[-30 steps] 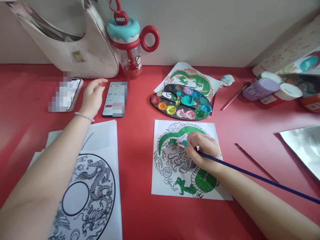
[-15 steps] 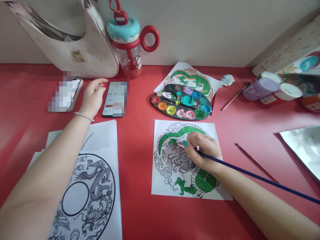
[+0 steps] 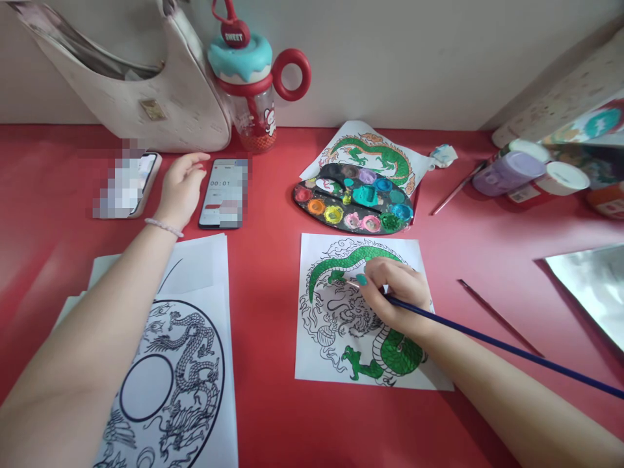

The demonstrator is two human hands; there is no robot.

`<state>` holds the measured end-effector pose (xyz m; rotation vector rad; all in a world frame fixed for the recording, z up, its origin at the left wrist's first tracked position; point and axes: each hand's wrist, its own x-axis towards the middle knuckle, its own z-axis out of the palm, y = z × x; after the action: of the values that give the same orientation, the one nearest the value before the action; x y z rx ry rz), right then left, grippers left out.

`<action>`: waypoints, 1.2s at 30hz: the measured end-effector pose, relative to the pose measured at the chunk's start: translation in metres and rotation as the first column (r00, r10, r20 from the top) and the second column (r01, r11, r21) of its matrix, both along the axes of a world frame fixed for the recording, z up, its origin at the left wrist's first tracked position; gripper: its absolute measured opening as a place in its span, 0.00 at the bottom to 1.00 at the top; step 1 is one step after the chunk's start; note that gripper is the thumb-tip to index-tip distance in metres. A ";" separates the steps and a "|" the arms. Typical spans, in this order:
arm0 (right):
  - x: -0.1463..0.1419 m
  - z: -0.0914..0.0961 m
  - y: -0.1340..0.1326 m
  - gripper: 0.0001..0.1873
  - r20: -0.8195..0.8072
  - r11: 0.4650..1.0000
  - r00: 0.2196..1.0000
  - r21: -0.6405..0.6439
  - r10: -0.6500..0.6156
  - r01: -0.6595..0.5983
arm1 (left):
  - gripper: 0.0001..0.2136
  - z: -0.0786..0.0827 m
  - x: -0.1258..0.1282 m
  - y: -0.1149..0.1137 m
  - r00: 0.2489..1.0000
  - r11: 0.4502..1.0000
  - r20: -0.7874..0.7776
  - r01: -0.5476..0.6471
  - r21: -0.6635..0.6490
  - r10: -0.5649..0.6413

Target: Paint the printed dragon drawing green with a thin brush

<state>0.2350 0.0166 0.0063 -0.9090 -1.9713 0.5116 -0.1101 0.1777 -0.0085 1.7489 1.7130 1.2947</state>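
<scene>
Only the digits (image 3: 219, 184) on the phone (image 3: 210, 217) have changed, beside our loosely open left hand (image 3: 182, 185) (our right hand (image 3: 397, 286) pinches the blue brush (image 3: 487, 337) over the dragon drawing (image 3: 314, 354)).

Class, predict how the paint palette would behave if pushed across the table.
The paint palette is likely stiff, judging by its moulded-looking wells. Broad and flat, it probably won't roll or tip. It might drag the dragon picture it appears to overlap.
</scene>
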 end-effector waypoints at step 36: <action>-0.001 0.002 0.000 0.17 0.001 1.000 1.000 0.006 -0.006 0.006 | 0.16 -0.002 -0.002 0.001 1.000 1.000 -0.006 0.014 0.004 -0.014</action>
<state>0.2337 0.0164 0.0082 -0.9114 -1.9691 0.5014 -0.1125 0.1784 -0.0104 1.7655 1.6993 1.2887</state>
